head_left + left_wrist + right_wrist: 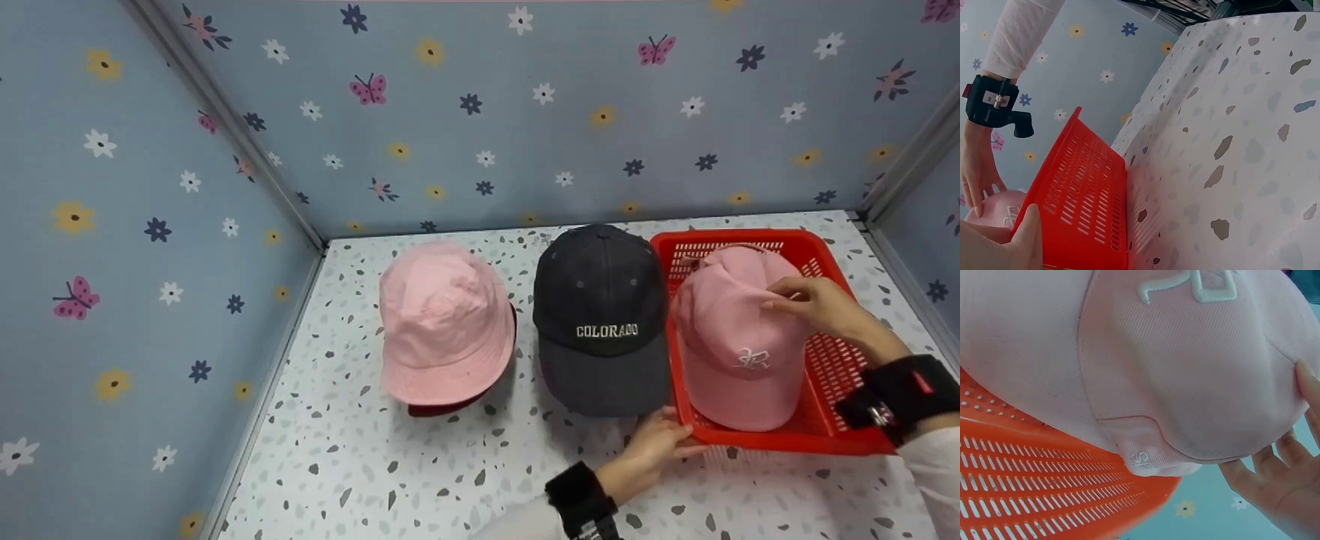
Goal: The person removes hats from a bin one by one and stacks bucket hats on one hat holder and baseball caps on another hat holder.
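Note:
A pink baseball cap (739, 330) with white embroidery lies in the left part of a red plastic basket (834, 367), its brim toward me. My right hand (829, 309) pinches the side of the cap's crown. In the right wrist view the thumb lies on top of the pink cap (1196, 371) and the fingers are at its lower edge. My left hand (651, 451) grips the basket's near left corner; its thumb shows against the slotted wall of the basket (1086, 191) in the left wrist view. Part of the left fingers is hidden.
Just left of the basket sits a dark grey cap (604, 300) lettered COLORADO, close to the basket's side. Farther left, a pink bucket hat (446, 322) lies over something dark red (442, 409). Flowered panels (487, 112) enclose the speckled table (360, 465).

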A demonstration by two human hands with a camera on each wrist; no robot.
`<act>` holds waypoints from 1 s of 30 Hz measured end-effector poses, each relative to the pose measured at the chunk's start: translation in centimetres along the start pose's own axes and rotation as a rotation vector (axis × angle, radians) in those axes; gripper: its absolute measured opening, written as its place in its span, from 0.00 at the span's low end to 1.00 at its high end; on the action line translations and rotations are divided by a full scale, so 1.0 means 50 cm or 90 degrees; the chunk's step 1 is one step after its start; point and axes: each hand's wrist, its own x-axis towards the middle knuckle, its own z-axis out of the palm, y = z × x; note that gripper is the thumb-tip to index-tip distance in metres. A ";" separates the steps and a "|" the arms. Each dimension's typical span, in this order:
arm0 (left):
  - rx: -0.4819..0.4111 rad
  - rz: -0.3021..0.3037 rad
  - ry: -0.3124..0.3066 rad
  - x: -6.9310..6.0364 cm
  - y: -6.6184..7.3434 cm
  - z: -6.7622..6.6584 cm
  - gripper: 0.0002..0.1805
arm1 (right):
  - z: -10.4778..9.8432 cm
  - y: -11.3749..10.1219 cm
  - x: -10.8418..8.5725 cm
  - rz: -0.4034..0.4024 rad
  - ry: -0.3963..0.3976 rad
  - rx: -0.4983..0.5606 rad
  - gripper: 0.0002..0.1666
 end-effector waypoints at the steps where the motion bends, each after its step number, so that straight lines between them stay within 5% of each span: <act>1: -0.002 0.003 -0.008 0.000 0.000 -0.003 0.11 | -0.002 -0.002 -0.004 0.002 0.009 0.003 0.12; 5: 0.012 0.013 -0.038 -0.006 0.004 -0.017 0.10 | -0.010 -0.012 -0.016 0.010 0.034 0.021 0.14; 15: 0.147 -0.012 -0.096 -0.038 0.037 -0.041 0.07 | -0.040 -0.045 -0.038 0.042 0.061 0.043 0.18; 24: 0.148 0.123 -0.287 -0.079 0.075 -0.065 0.08 | -0.060 -0.064 -0.053 0.048 0.095 0.054 0.20; 30: 0.125 0.228 -0.339 -0.111 0.115 -0.071 0.11 | -0.076 -0.078 -0.069 0.075 0.119 0.068 0.21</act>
